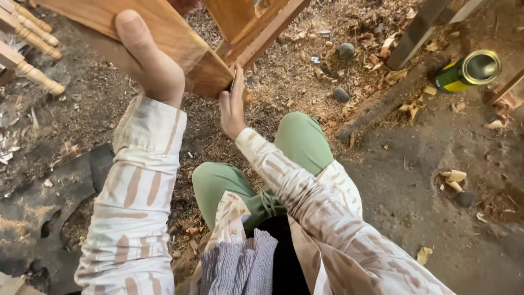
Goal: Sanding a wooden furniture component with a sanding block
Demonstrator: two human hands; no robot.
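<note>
Grip, left hand: wrapped around the broad rail of the wooden frame, thumb up along its face, closed firmly on it.
Grip, right hand: fingers held flat and close together against the end of the same rail; a thin dark edge shows between fingers and wood, but I cannot tell what it is or whether the hand pinches it.
Wooden frame: top centre of the picture, raised above the knees, 2 slimmer bars running off to the upper right.
Doing it well, as I judge it: the left hand should carry the weight so the right can stay light and square on the end grain; keeping the frame steady over the lap would help.
Lap: green trousers, striped cream sleeves, lower centre.
Ground: dirt strewn with sawdust and wood chips, 2 grey stones upper centre.
Upper left: turned wooden spindles.
Upper right: a green and gold can lying on its side beside a dark plank.
</note>
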